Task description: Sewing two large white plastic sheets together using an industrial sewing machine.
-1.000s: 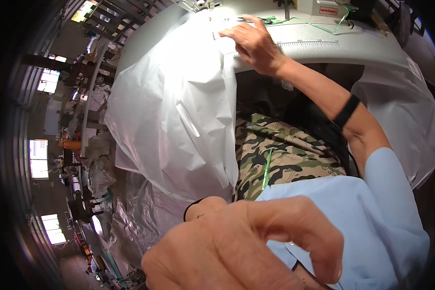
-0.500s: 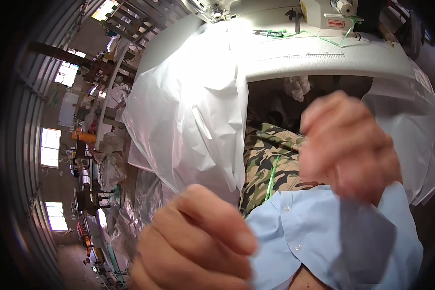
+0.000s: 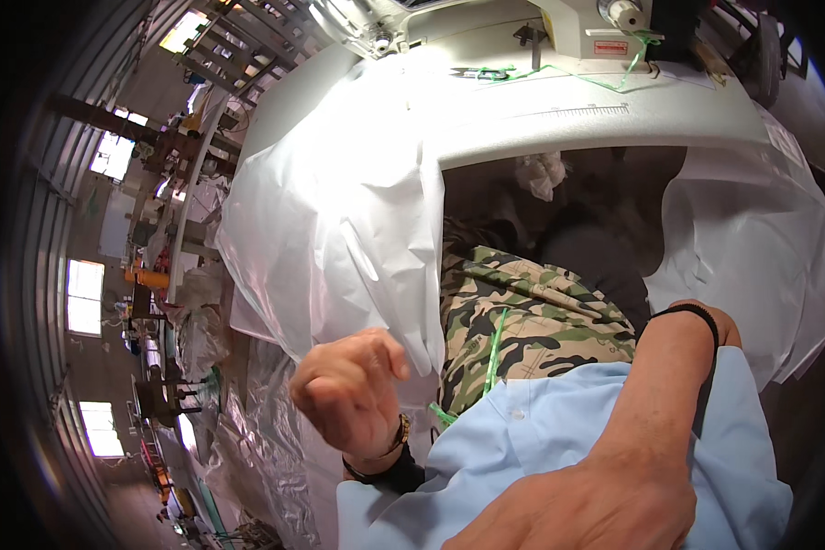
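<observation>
White plastic sheet (image 3: 348, 247), draped over the left part of the sewing table (image 3: 532, 128) and hanging down in front, upper end lost in glare near the working end of the sewing machine (image 3: 573, 27). Looks like a pause in handling, with both hands well away from the machine. Left hand (image 3: 348, 387) half curled, just beside the sheet's lower edge; nothing seen in the fingers, but cannot tell what the curl hides, nor any touch on the sheet. Right hand (image 3: 596, 509) drawn in close at the lower edge of view, fingers cut off; cannot tell open or closed. For more work on the sheet, probably calls for reaching forward with both hands and smoothing the upper end flat.

In the way, perhaps: the glare, plus a small dark tool (image 3: 481, 73) and loose green thread (image 3: 648, 39) on the tabletop. Beneath, a white scrap (image 3: 541, 176) in the dark gap. At the right, a second plastic sheet (image 3: 742, 220), hanging. On the lap, camouflage trousers (image 3: 559, 293) with a green strip (image 3: 497, 353) across. Far left, crumpled clear plastic (image 3: 261, 449).
</observation>
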`<state>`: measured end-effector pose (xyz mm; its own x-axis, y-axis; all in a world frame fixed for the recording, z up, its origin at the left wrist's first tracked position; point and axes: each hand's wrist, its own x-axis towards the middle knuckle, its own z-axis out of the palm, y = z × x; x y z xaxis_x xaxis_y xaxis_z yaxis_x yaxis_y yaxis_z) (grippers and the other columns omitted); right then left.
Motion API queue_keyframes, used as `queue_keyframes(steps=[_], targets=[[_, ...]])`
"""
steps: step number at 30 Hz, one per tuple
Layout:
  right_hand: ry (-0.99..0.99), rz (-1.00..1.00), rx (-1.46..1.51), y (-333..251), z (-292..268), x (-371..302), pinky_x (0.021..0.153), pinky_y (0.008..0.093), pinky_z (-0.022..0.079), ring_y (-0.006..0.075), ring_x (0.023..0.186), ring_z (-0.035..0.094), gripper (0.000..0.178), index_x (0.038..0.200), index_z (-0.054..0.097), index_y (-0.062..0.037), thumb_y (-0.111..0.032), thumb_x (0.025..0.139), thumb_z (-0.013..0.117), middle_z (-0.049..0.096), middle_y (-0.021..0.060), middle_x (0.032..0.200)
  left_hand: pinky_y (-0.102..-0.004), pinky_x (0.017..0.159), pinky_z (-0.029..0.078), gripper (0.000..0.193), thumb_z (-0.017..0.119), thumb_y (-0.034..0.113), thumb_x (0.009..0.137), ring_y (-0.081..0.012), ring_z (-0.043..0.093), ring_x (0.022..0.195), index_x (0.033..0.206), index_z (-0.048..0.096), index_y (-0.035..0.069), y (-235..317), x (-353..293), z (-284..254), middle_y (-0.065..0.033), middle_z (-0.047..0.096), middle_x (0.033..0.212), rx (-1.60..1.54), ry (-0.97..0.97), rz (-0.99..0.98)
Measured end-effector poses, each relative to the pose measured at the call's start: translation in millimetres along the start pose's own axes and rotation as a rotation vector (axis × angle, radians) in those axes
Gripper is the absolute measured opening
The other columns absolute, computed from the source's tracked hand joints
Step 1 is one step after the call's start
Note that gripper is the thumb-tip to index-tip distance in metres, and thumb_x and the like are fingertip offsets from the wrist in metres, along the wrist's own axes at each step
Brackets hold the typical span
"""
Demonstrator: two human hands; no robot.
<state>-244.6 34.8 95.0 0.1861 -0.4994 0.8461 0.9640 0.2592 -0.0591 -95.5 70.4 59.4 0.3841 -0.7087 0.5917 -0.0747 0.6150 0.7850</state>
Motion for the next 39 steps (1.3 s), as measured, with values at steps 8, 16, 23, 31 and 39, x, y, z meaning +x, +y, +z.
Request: queue_keyframes(steps=[8, 16, 23, 31, 39], targets=[[0.144, -0.143, -0.188, 8.3, -9.5, 2.9, 0.064, 0.0363, 0.059, 0.0298, 0.076, 0.070, 0.033, 0.093, 0.069, 0.0121, -0.021, 0.095, 0.070, 0.072, 0.0225, 0.088, -0.0256, 0.054, 0.046, 0.023, 0.063, 0.015, 0.099, -0.0121, 0.055, 0.057, 0.086, 0.064, -0.004, -13.3, -11.1, -2.7, -0.0108, 0.066, 0.072, 0.094, 0.012, -0.326], [0.097, -0.124, -0.108, 16.2, -39.1, 4.3, 0.059, 0.0371, 0.057, 0.0315, 0.069, 0.066, 0.020, 0.087, 0.068, 0.0069, -0.012, 0.094, 0.071, 0.071, 0.0204, 0.085, -0.0248, 0.064, 0.057, 0.019, 0.062, 0.010, 0.099, -0.0165, 0.070, 0.069, 0.105, 0.068, -0.007, -39.7, -9.1, -22.4, -0.0206, 0.074, 0.092, -0.166, 0.203, -0.538], [-0.072, -0.185, -0.040, 27.4, -63.8, -2.2, 0.055, 0.0388, 0.052, 0.0305, 0.062, 0.061, 0.014, 0.099, 0.064, 0.0088, -0.003, 0.093, 0.068, 0.068, 0.0238, 0.086, -0.0303, 0.075, 0.063, 0.030, 0.051, 0.009, 0.103, -0.0273, 0.073, 0.097, 0.127, 0.059, -0.008, -46.2, -5.0, -27.0, -0.0280, 0.065, 0.121, -0.205, 0.232, -0.671], [-0.206, 0.346, -0.116, -12.0, -80.6, 15.7, 0.071, 0.0424, 0.053, 0.0282, 0.072, 0.064, 0.019, 0.114, 0.060, 0.0034, -0.008, 0.099, 0.056, 0.068, 0.0178, 0.085, -0.0282, 0.073, 0.063, 0.032, 0.053, 0.010, 0.102, -0.0274, 0.073, 0.096, 0.128, 0.058, -0.008, -49.0, -1.7, -30.6, -0.0272, 0.066, 0.120, -0.221, 0.264, -0.738], [0.194, 0.754, -1.023, 44.0, -185.2, -20.8, 0.063, 0.0248, 0.051, 0.0092, 0.068, 0.063, 0.021, 0.092, 0.065, 0.0018, -0.017, 0.101, 0.061, 0.066, 0.0074, 0.072, -0.0275, 0.073, 0.057, 0.023, 0.066, 0.017, 0.098, -0.0174, 0.072, 0.084, 0.104, 0.070, -0.005, -72.0, -20.2, -59.6, -0.0167, 0.074, 0.100, 0.484, 0.283, -0.592]])
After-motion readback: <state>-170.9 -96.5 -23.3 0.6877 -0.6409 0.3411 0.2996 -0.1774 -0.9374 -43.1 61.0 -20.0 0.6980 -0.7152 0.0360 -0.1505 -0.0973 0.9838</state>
